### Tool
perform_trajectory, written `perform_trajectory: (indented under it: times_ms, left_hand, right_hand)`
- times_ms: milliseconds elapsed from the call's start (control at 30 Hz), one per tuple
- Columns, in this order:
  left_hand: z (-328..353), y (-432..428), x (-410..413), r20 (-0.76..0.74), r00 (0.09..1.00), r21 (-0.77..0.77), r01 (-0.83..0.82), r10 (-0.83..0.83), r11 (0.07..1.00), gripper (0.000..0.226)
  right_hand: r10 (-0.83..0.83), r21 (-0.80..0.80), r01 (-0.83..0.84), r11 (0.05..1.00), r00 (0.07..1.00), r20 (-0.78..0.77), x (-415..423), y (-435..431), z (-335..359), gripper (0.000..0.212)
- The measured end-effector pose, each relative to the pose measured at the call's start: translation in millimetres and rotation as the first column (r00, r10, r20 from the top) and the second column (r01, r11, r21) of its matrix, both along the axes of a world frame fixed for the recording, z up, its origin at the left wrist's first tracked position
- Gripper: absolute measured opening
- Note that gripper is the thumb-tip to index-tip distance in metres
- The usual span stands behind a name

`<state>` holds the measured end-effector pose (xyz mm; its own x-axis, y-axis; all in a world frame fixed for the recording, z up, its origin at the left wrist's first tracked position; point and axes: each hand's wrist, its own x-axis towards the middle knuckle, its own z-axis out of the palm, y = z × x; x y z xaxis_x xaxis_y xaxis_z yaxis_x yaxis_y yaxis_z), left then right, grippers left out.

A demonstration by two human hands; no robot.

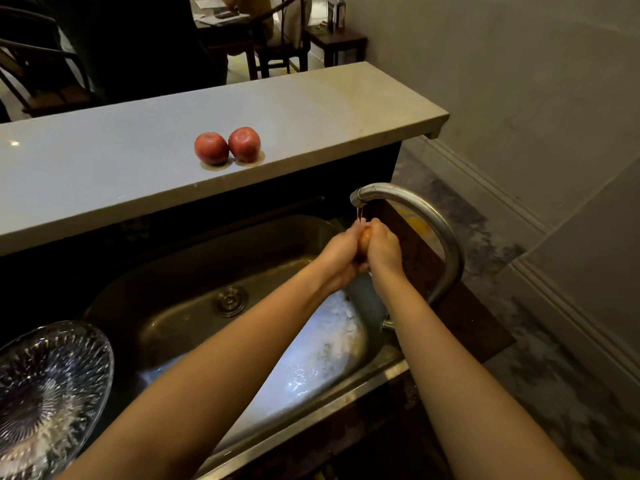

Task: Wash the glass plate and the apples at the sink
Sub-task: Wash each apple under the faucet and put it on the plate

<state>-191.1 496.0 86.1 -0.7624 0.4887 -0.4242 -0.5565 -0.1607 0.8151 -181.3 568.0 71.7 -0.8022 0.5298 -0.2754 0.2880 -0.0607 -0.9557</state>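
Grip: left hand point(341, 252), right hand point(382, 249) round apple point(364, 239), water point(311, 358) in sink point(207, 258)

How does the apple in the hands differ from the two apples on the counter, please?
The held apple is gripped between the left hand and right hand above the sink, under the tap's thin stream. The left apple and right apple rest untouched, side by side, on the counter. The held apple is mostly hidden, showing only an orange patch, whereas the counter pair show fully and are red.
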Motion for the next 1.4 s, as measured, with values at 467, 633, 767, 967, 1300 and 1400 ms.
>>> perform_trajectory:
  times_ms: [467,633,767,967,1300,1400]
  left_hand:
    - [-9.3,-3.7,-0.1,0.067,0.994,0.166,-0.097,0.087,0.981,0.031]
    - [-15.5,-7.9,-4.0,0.148,0.983,0.151,-0.134,0.111,0.979,0.040]
    - [-23.0,-2.8,-4.2,0.242,0.968,0.178,-0.111,0.066,0.978,0.020]
    - [-25.1,0.5,-4.9,0.290,0.956,0.230,-0.108,0.038,0.967,0.025]
    - [-30.7,3.6,-3.2,0.222,0.975,0.274,-0.065,0.003,0.959,0.010]
    - [-32.8,1.9,-2.5,0.249,0.969,0.247,-0.054,-0.010,0.968,0.034]
  right_hand:
    - [0.027,0.064,-0.026,0.998,0.999,-0.023,9.6,-10.1,8.0,0.030]
    - [0.401,0.498,-0.383,0.778,0.913,0.075,36.0,-7.6,0.5,0.045]
    - [0.281,0.591,-0.320,0.740,0.946,0.159,68.2,-2.5,0.9,0.042]
    - [0.130,0.679,-0.338,0.651,0.932,0.339,115.1,-7.5,-9.5,0.037]
    - [0.031,0.709,-0.317,0.630,0.922,0.385,113.7,-14.9,-35.7,0.038]
    - [0.012,0.709,-0.302,0.638,0.924,0.383,111.7,-15.5,-37.1,0.036]
